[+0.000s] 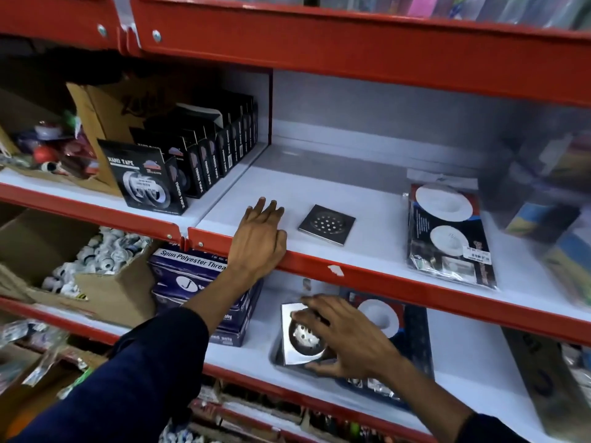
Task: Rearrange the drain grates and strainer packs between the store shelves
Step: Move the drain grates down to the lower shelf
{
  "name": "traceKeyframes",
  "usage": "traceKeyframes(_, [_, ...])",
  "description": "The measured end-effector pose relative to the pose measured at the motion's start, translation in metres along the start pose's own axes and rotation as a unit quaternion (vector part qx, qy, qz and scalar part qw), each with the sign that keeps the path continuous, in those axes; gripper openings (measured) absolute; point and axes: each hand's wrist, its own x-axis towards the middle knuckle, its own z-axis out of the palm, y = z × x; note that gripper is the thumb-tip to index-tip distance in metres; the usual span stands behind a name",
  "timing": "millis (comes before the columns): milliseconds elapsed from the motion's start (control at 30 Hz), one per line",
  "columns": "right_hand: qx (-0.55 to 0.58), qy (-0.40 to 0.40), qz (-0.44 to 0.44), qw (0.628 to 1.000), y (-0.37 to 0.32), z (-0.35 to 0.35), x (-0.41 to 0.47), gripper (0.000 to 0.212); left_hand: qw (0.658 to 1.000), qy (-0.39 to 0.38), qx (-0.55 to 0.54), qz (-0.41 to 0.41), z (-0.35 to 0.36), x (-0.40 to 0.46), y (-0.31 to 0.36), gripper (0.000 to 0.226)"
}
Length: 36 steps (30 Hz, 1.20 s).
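Note:
A square steel drain grate (327,223) lies flat on the white middle shelf (367,251). To its right lies a strainer pack (447,235) in clear plastic with two white strainers. My left hand (259,238) rests palm down on that shelf's front edge, left of the grate, holding nothing. On the lower shelf (463,356) my right hand (345,337) grips a second shiny drain grate (299,342), tilted up off the shelf. Behind that hand lies another strainer pack (399,321), partly hidden.
Black nano tape boxes (150,180) stand in a row on the middle shelf's left bay. Blue thread boxes (204,282) sit left on the lower shelf. A cardboard box of white fittings (96,260) is further left. Coloured packs (550,203) crowd the right end.

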Motion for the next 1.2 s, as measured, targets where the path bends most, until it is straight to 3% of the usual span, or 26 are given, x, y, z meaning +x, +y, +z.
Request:
traceKeyframes(200, [0.048,-0.125,0.184,0.974,0.017,0.092,0.025,0.098,1.000,-0.005,0.009,-0.006,0.002,0.001,0.000,0.061])
traceKeyframes(400, [0.047,-0.224,0.229,0.946,0.012,0.138,0.044,0.091,1.000,-0.008,0.010,-0.014,0.004,0.004,-0.002,0.066])
traceKeyframes(533, [0.050,-0.216,0.226,0.948,0.013,0.141,0.041,0.090,1.000,-0.009,0.010,-0.018,0.005,0.004,-0.002,0.064])
traceKeyframes(633, [0.078,-0.148,0.195,0.966,0.014,0.111,0.036,0.074,1.000,-0.007,0.013,-0.015,0.005,0.005,-0.002,0.067])
traceKeyframes(733, [0.048,0.017,0.094,0.994,0.011,0.070,0.030,0.042,1.000,0.000,0.015,-0.011,0.006,0.006,-0.002,0.070])
traceKeyframes(800, [0.005,0.160,-0.001,0.987,0.009,0.044,0.029,0.025,1.000,0.002,0.015,-0.011,0.006,0.005,-0.002,0.072])
traceKeyframes(867, [-0.036,0.253,-0.054,0.965,0.010,0.013,0.033,0.020,1.000,0.002,0.016,-0.009,0.006,0.005,-0.002,0.072])
traceKeyframes(967, [-0.053,0.305,-0.002,0.951,0.019,-0.036,0.051,0.023,1.000,0.000,0.017,-0.010,0.006,0.006,-0.002,0.070])
traceKeyframes(1067, [-0.021,0.267,0.152,0.951,0.043,-0.067,0.073,0.036,1.000,-0.003,0.022,-0.012,0.007,0.005,-0.002,0.068])
traceKeyframes(1200, [0.051,0.059,0.300,0.951,0.095,-0.071,0.096,0.075,0.999,-0.010,0.031,-0.015,0.006,0.005,-0.003,0.069])
